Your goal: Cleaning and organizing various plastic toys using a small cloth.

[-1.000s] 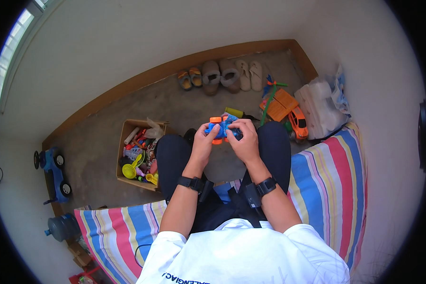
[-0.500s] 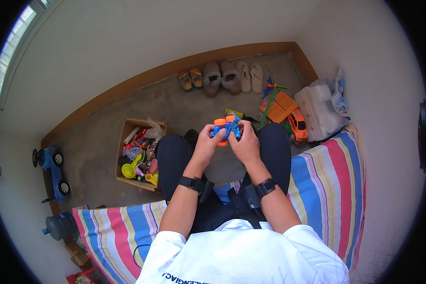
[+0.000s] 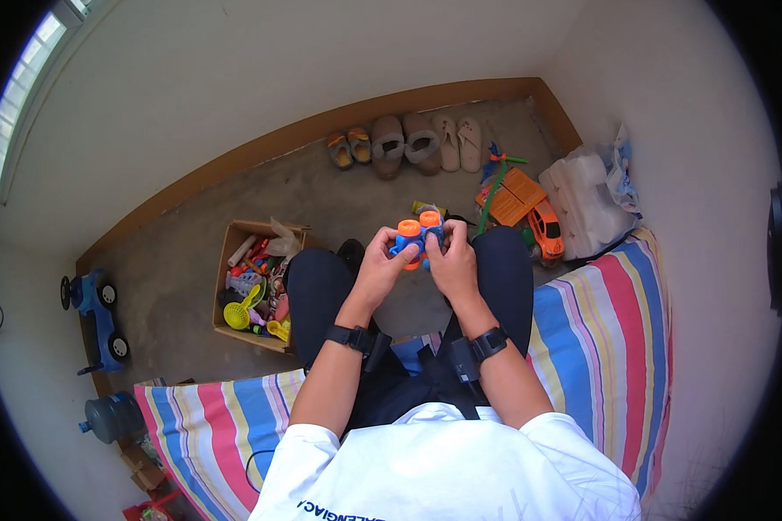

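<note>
A pair of blue and orange toy binoculars (image 3: 409, 227) is held up between my knees. Two round orange ends sit side by side at its top, and more orange shows below, between my thumbs. My left hand (image 3: 379, 266) is closed around the left barrel, thumb on the near side. Around the right barrel my right hand (image 3: 454, 263) is closed as well, its thumb against the blue body. My fingers hide part of the toy's sides and far face.
To the left stands a cardboard box (image 3: 220, 286) full of toys. Slippers (image 3: 388, 146) line the far wall. An orange toy car (image 3: 546, 229) and a white plastic-wrapped bundle (image 3: 578, 195) lie at the right. I sit on a striped cloth (image 3: 573, 326); a blue ride-on toy (image 3: 96, 317) stands far left.
The toy binoculars have turned in my hands, so both orange ends now show side by side at the top. Both hands have kept hold, with fingers slightly shifted.
</note>
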### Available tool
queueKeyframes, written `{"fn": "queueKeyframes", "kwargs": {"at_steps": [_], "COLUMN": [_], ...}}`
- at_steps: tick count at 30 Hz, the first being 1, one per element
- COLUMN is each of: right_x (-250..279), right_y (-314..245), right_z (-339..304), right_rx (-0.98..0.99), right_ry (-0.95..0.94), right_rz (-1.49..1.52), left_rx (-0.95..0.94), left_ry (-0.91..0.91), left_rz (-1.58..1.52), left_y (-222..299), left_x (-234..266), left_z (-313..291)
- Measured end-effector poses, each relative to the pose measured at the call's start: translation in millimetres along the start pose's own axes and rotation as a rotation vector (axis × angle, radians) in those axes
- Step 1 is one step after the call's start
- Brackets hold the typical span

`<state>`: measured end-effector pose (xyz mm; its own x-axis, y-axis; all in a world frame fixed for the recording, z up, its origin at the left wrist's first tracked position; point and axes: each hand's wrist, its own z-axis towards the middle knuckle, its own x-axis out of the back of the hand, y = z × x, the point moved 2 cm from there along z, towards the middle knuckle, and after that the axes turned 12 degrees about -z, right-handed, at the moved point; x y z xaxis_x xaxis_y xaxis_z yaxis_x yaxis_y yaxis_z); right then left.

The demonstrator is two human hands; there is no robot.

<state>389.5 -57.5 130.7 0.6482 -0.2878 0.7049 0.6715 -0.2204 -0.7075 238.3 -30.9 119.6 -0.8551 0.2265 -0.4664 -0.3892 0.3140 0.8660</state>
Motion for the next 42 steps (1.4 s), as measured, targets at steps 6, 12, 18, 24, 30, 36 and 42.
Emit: {"fn": "queueKeyframes", "kwargs": {"at_steps": [6,12,18,24,30,36,42], "right_x": [-5,-8,-15,-21,-10,1,-2], "right_y": [1,7,19,37,28,18,27], "right_z": [-1,1,5,10,11,10,9], "right_rx": [0.102,0.081,-0.011,-0.057,-0.226,-0.305,-0.239], "right_ry": [-0.026,-0.068,-0.148,-0.071,-0.105,-0.010,-0.029], "right_rz": [0.097,0.232,0.461,0.457,0.658,1.061,0.961], "left_rx": [-0.041,-0.061,-0.079,-0.047,-0.032,-0.036,-0.025], "left_ry": [0.081,0.126,0.113,0.051,0.059,0.079,0.105], "left_rz": [-0.098,-0.119,-0.078,-0.048,-0.116,-0.363,-0.439], "left_y": [2,-2,-2,6,0,1,2], "left_x": [3,8,8,4,7,7,9], "left_z": [1,5,6,2,3,4,5]}}
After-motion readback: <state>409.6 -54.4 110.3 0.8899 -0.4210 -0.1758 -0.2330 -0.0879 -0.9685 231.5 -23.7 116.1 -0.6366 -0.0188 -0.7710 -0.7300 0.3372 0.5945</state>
